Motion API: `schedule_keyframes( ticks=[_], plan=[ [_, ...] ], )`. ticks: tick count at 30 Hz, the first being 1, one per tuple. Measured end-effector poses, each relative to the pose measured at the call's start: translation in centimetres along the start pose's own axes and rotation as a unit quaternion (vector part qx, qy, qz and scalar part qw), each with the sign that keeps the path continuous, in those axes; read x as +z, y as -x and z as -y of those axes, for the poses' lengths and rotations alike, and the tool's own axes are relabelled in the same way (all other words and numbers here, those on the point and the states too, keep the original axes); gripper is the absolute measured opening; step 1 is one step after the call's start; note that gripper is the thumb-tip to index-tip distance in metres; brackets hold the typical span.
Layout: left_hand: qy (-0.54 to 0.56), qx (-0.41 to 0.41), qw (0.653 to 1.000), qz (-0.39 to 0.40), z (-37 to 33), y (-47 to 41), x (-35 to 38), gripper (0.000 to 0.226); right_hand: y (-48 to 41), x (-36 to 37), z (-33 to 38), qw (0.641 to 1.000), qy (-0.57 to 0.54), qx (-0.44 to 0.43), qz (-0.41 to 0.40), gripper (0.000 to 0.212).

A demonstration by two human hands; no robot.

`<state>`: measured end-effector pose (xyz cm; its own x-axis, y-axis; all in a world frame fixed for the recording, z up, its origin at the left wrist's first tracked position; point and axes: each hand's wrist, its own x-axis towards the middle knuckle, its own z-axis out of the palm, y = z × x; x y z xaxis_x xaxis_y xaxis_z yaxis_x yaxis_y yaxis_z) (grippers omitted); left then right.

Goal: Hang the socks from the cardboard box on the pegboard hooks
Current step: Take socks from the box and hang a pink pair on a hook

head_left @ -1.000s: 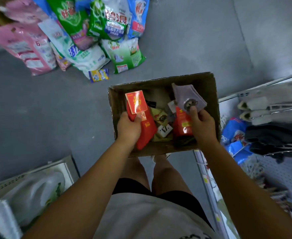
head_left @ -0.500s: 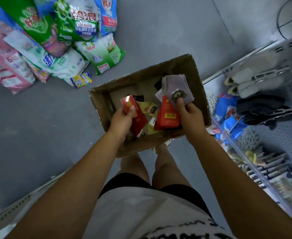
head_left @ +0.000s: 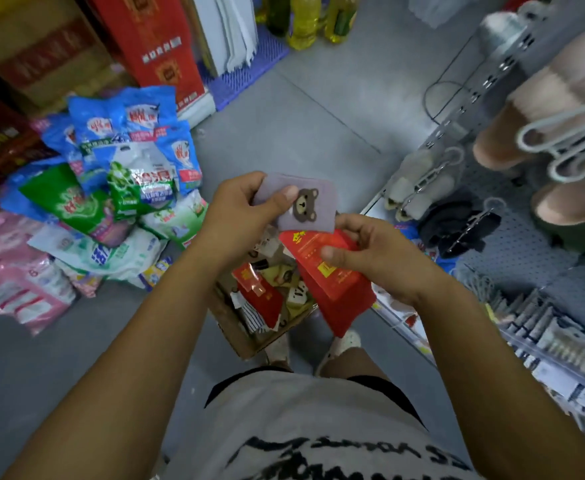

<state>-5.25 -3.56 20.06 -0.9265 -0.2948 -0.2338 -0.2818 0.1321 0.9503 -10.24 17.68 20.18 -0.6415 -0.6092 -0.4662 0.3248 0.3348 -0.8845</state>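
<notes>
My left hand (head_left: pixel 239 206) grips a lilac sock with a brown bear face (head_left: pixel 305 206), thumb on its front. My right hand (head_left: pixel 377 258) holds a red sock pack (head_left: pixel 332 282) just below it; its fingertips touch the lilac sock's lower edge. Both are raised above the cardboard box (head_left: pixel 235 327) on the floor, which holds more red, yellow and striped sock packs. The grey pegboard (head_left: pixel 512 244) stands to the right, with white wire hooks (head_left: pixel 568 143) carrying beige, cream and black socks.
A heap of green, blue and pink detergent bags (head_left: pixel 111 202) lies on the floor to the left. Red cartons (head_left: pixel 156 46) and oil bottles (head_left: pixel 305 19) stand at the back. A lower shelf of small packaged goods (head_left: pixel 543 341) runs along the right. My feet (head_left: pixel 339 344) are beside the box.
Both hands have lifted out of the box. The lilac bear sock has passed from my right hand to my left; my left hand dropped its red pack, and my right holds a red pack.
</notes>
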Motion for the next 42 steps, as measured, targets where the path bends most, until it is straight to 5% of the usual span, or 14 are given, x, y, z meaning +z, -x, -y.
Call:
schedule_keyframes(
  ticks=[3,9,14,21,29,35,42],
  plan=[
    [0.028,0.021,0.999,-0.018,-2.3,1.9,1.5,0.008,2.7,-0.8,0.4,0.999,-0.010,-0.013,-0.044,0.026],
    [0.041,0.078,0.996,-0.008,-5.9,4.9,5.5,0.021,8.6,-3.2,0.2,0.971,0.034,-0.072,-0.227,0.031],
    [0.077,0.097,0.992,-0.027,-8.1,7.8,10.7,0.008,15.2,-6.2,-2.1,0.942,-0.041,-0.114,-0.314,0.033],
    [0.160,0.064,0.985,0.007,-9.4,13.6,21.8,0.039,27.7,-11.9,-5.5,0.909,-0.067,-0.151,-0.382,0.033],
    [0.301,0.012,0.945,0.125,-15.5,20.8,33.9,0.039,40.4,-17.5,-5.9,0.881,-0.060,-0.217,-0.416,0.038],
    [0.290,0.060,0.935,0.193,-21.0,24.3,39.7,0.025,44.3,-20.2,-4.4,0.853,-0.007,-0.279,-0.440,0.044],
    [0.308,0.116,0.929,0.168,-24.9,24.6,42.2,0.038,45.0,-22.3,-1.8,0.829,0.074,-0.278,-0.480,0.059]
  ],
)
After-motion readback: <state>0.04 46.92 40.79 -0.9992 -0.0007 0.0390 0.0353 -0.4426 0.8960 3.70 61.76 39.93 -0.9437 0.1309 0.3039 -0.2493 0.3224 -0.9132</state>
